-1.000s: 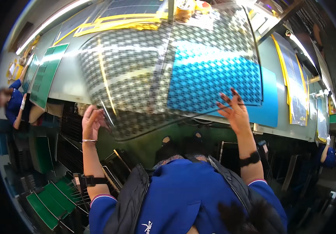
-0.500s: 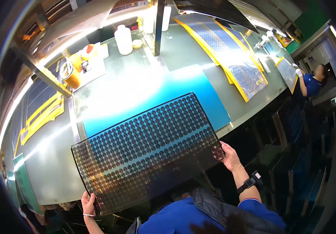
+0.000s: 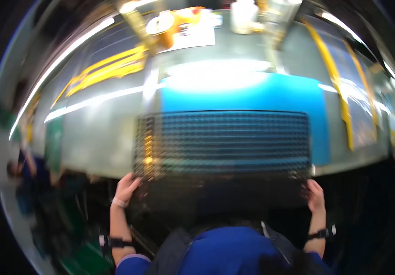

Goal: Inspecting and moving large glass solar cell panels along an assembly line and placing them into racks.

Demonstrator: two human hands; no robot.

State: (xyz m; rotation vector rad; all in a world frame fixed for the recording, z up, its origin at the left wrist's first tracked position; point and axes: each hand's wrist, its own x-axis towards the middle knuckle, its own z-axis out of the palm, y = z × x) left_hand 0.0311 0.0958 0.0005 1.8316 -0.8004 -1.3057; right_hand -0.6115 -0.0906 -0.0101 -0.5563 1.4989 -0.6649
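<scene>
I hold a dark see-through sheet (image 3: 225, 142) by its two short sides, one hand at each. Rows of small round dark marks cover it, smeared by motion now. My left hand (image 3: 126, 187) grips the left edge near its lower part, thumb on top. At the opposite edge my right hand (image 3: 315, 195) is closed in the same way, slightly blurred. The sheet is roughly level, its far part over a bright blue mat (image 3: 293, 94) on the table and its near part in front of the table edge. Blue shows through it.
Yellow-edged sheets lie on the grey table (image 3: 106, 137) at the left (image 3: 108, 68) and right (image 3: 337, 73). At the back stand an orange tub (image 3: 164, 37) and a white bottle (image 3: 243, 17), near a post (image 3: 280, 30). Another person (image 3: 32, 167) is at the far left.
My view has swung left, so the table contents sit further right. The sheet has gone from slanted to nearly level in the picture. Both hands keep hold of it.
</scene>
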